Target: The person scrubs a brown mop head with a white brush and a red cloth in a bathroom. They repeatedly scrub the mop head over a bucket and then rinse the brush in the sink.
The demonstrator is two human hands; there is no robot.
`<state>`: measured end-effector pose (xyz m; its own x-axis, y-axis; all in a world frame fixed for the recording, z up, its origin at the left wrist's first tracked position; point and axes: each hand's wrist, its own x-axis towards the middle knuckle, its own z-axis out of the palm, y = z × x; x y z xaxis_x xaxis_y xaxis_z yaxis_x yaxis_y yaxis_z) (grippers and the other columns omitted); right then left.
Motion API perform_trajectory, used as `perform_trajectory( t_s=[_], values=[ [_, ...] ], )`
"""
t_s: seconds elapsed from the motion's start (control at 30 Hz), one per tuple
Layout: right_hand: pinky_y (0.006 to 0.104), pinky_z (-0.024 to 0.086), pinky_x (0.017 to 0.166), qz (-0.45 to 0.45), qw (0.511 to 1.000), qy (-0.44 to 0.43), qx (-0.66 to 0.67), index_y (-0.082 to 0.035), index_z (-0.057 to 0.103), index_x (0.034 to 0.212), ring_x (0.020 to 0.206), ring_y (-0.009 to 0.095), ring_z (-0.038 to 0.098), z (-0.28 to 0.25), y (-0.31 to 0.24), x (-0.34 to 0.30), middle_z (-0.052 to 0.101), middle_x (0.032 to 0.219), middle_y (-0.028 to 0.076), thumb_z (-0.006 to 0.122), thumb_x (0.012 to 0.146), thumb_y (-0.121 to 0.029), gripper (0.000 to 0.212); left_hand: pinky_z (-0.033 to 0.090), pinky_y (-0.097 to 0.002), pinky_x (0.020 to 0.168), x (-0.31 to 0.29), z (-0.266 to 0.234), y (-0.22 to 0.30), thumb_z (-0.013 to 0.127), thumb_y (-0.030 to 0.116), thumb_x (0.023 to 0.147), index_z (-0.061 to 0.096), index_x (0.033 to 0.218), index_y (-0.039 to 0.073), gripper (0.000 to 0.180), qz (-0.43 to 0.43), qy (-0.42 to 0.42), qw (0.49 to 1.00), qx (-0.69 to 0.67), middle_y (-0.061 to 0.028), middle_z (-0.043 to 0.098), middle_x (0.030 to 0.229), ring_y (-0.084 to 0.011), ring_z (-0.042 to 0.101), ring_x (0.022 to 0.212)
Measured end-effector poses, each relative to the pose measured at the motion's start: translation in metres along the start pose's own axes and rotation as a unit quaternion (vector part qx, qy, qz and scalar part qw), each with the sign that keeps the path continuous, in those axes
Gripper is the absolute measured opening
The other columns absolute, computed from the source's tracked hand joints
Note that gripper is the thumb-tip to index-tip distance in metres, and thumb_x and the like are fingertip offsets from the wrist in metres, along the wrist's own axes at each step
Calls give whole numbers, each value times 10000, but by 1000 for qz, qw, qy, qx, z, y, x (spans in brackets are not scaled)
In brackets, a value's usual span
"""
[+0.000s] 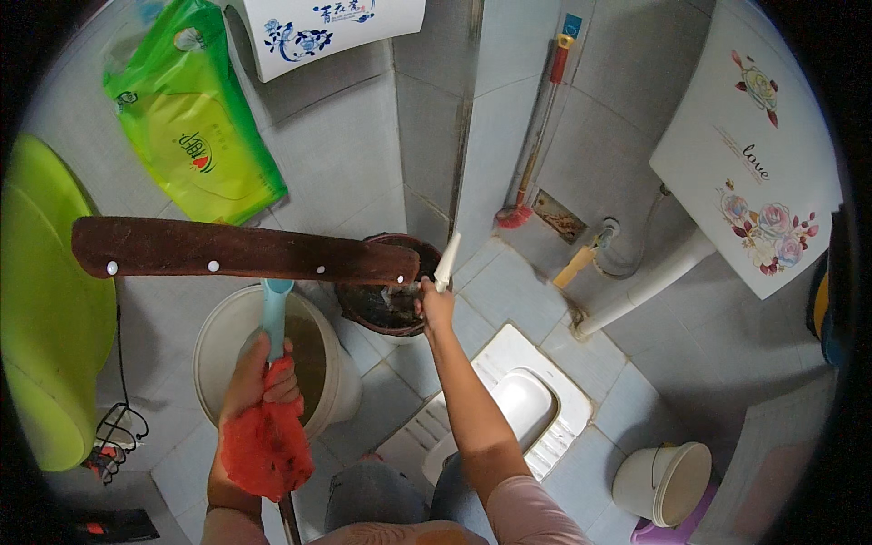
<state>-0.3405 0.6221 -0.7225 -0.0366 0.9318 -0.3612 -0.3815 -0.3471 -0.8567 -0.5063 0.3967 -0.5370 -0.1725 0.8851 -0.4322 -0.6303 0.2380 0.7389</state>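
My left hand (245, 377) is closed around the light-blue neck of a floor squeegee (200, 247), whose long brown head with white studs is raised. A wet-looking red cloth (271, 454) hangs from the same hand, and part of the pole shows below it. Behind the neck stands a white bucket (211, 350) with murky contents. My right hand (436, 304) is closed on a white tapered handle (447, 262) at the edge of a dark-rimmed bin (386, 325). What joins to this handle is hidden. The squeegee head covers part of the bin.
A white squat toilet (572, 395) is set in the tiled floor at right. A red-headed brush (514, 216) leans in the corner beside a pipe (645, 291). A smaller bucket (649, 481) stands lower right. A green basin (45, 318) and a tissue pack (195, 136) are at left.
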Motion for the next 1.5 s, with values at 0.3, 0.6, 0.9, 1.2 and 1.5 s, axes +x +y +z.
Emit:
perform_trajectory(
  t_s=[0.3, 0.6, 0.9, 1.2, 1.5],
  values=[
    [218, 394, 398, 35, 983, -96, -154, -11, 530, 896, 586, 147, 615, -17, -26, -15, 583, 676, 59, 556, 827, -105, 119, 372, -247, 471, 14, 12, -4, 456, 306, 897, 501, 1000, 17, 310, -61, -32, 998, 14, -25, 465, 608, -115, 429, 496],
    [284, 511, 724, 42, 974, -126, 184, -8, 496, 1097, 887, 201, 596, -57, -75, -121, 581, 986, 108, 534, 851, -72, 257, 455, -267, 546, 71, 69, -55, 577, 257, 841, 554, 863, 38, 221, -59, -122, 946, 295, -46, 576, 718, -127, 563, 612],
    [283, 473, 761, 50, 941, -142, 304, -42, 451, 1183, 866, 159, 557, -88, -45, -124, 564, 990, 65, 559, 859, -135, 354, 453, -258, 580, 91, 109, -114, 618, 204, 821, 504, 954, 37, 242, -105, -211, 933, 272, -45, 570, 784, -120, 560, 658],
    [266, 466, 570, 212, 900, -13, 380, -43, 521, 824, 597, 128, 501, -136, -23, -132, 541, 724, 36, 539, 869, -145, 112, 423, -229, 511, 96, 86, -129, 545, 228, 872, 515, 918, 84, 154, -216, -323, 921, 24, 3, 530, 683, -83, 511, 569],
    [309, 453, 511, 133, 966, 96, 200, 9, 407, 863, 582, 173, 481, -237, -13, -178, 472, 714, 104, 460, 841, -42, 76, 371, -238, 458, 80, 70, -89, 599, 281, 820, 501, 780, 46, 258, 65, -56, 910, 406, 10, 480, 592, -68, 441, 505]
  ],
)
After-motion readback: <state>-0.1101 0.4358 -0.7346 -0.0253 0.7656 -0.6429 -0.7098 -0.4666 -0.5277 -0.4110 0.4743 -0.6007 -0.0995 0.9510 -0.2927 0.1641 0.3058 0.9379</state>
